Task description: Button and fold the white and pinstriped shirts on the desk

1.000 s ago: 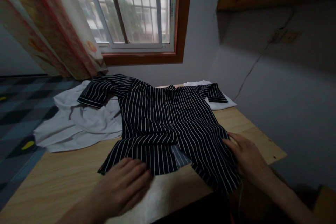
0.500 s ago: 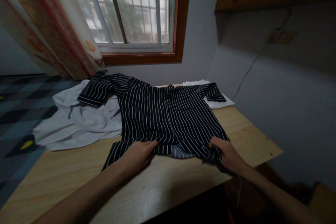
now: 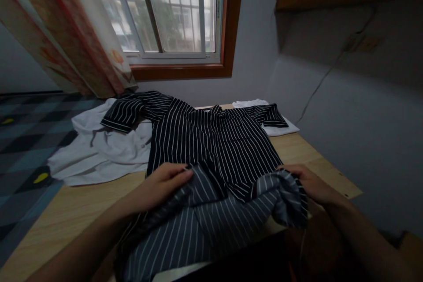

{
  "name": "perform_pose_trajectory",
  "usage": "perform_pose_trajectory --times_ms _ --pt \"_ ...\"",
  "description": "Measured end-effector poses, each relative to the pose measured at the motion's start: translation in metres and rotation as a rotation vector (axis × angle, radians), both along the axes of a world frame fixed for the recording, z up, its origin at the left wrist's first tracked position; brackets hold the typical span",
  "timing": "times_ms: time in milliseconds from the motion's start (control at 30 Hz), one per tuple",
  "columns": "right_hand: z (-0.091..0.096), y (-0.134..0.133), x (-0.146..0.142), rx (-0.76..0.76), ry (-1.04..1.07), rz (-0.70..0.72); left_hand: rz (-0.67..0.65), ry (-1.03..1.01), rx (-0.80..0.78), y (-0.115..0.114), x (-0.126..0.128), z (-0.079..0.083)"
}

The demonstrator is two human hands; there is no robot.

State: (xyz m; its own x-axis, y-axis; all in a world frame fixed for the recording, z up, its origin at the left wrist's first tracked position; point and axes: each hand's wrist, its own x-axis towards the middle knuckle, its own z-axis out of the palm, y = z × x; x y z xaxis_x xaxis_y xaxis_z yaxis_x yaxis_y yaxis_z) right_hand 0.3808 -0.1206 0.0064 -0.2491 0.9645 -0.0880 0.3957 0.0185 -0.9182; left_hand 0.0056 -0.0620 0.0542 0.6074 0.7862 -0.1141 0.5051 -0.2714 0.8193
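Observation:
A black short-sleeved shirt with white stripes lies spread on the wooden table, its collar toward the window and its hem toward me. My left hand is closed on the hem at the left, thumb on top of the cloth. At the right, my right hand grips the other side of the hem, its fingers partly hidden behind bunched fabric. Between and below the hands the paler grey inside of the shirt shows, hanging over the table's near edge.
A crumpled white garment lies under the left sleeve. Folded white cloth sits beneath the right sleeve. The wooden table borders a checked bedspread on the left. A window, a curtain and a wall with a cable stand beyond.
Both hands have lifted and spread the hem. The shirt's grey inside now shows widely toward me and over the near edge, where bare table was visible before.

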Motion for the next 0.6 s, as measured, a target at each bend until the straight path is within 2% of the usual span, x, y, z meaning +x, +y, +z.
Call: perform_pose_trajectory --times_ms 67,100,133,167,200,233,300,333,367,400,433,533,600 --pt "0.003 0.004 -0.005 0.105 0.063 -0.154 0.261 -0.138 0.022 0.009 0.003 0.003" --pt "0.005 0.005 -0.008 0.164 0.086 -0.208 0.344 -0.195 0.047 0.010 0.005 0.006" --pt "0.007 0.004 -0.012 0.220 0.092 -0.216 0.374 -0.232 0.076 0.009 0.006 0.010" --pt "0.010 0.001 -0.016 0.265 0.077 -0.169 0.342 -0.243 0.102 0.005 0.008 0.014" --pt "0.013 -0.003 -0.019 0.290 0.045 -0.062 0.243 -0.223 0.112 0.000 0.009 0.017" --pt "0.016 -0.008 -0.022 0.285 -0.001 0.100 0.075 -0.177 0.093 -0.007 0.010 0.020" --pt "0.021 -0.017 -0.027 0.201 -0.111 0.478 -0.389 -0.038 -0.040 -0.020 0.011 0.022" --pt "0.022 -0.020 -0.027 0.157 -0.159 0.610 -0.601 0.028 -0.126 -0.025 0.011 0.022" --pt "0.021 -0.021 -0.027 0.134 -0.199 0.670 -0.742 0.083 -0.188 -0.027 0.011 0.020" --pt "0.018 -0.020 -0.026 0.137 -0.236 0.651 -0.790 0.127 -0.204 -0.027 0.012 0.016" --pt "0.014 -0.017 -0.024 0.167 -0.275 0.568 -0.743 0.160 -0.159 -0.024 0.012 0.012" --pt "-0.004 0.002 -0.017 0.347 -0.414 0.202 -0.366 0.256 0.189 -0.004 0.013 -0.005" --pt "-0.017 0.018 -0.016 0.438 -0.521 0.083 -0.238 0.352 0.391 0.014 0.016 -0.022"
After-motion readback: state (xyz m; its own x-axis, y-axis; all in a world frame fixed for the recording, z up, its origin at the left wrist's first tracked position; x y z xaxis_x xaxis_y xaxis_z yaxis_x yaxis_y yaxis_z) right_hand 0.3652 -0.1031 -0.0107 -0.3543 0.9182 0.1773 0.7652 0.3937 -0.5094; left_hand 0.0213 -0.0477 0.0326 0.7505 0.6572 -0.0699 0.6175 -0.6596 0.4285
